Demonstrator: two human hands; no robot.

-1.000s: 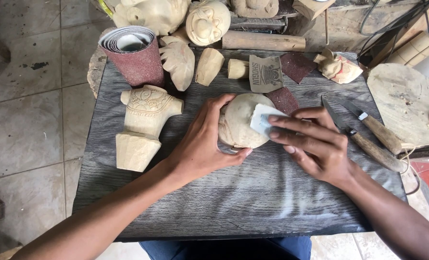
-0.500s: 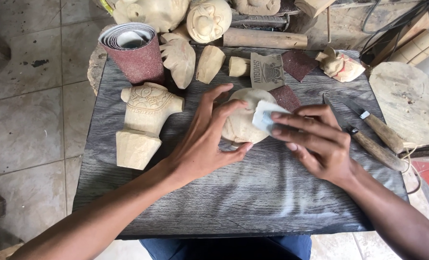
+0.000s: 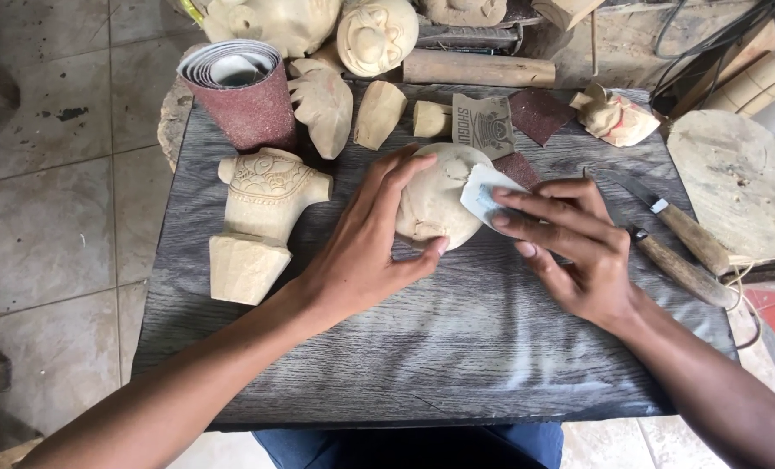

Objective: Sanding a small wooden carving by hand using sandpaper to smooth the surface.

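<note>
A person's left hand (image 3: 366,252) cups a rounded, pale wooden carving (image 3: 435,204) at the middle of the dark, grey-grained counter (image 3: 457,347), thumb under its near edge and fingers (image 3: 396,178) spread apart over its top. The right hand (image 3: 570,247) comes in from four o'clock, its fingers (image 3: 535,208) laid close together and pressing a small pale scrap of sandpaper (image 3: 483,191) flat against the carving's right side.

At nine o'clock of the carving lies a carved wooden torso (image 3: 261,217) with patterned chest, resting on its back. A roll of reddish sandpaper (image 3: 240,95) stands upright at ten o'clock, near the counter's far left corner. Loose wooden pieces (image 3: 379,113) and dark red sandpaper squares (image 3: 539,113) lie at twelve o'clock, with a small painted mask (image 3: 618,117) at two o'clock. Two wooden-handled carving knives (image 3: 683,252) lie side by side at three o'clock, just beside the right hand. Beyond the far edge sit a carved round face (image 3: 376,35) and a wooden dowel (image 3: 479,68). Tiled floor (image 3: 49,217) shows on the left.
</note>
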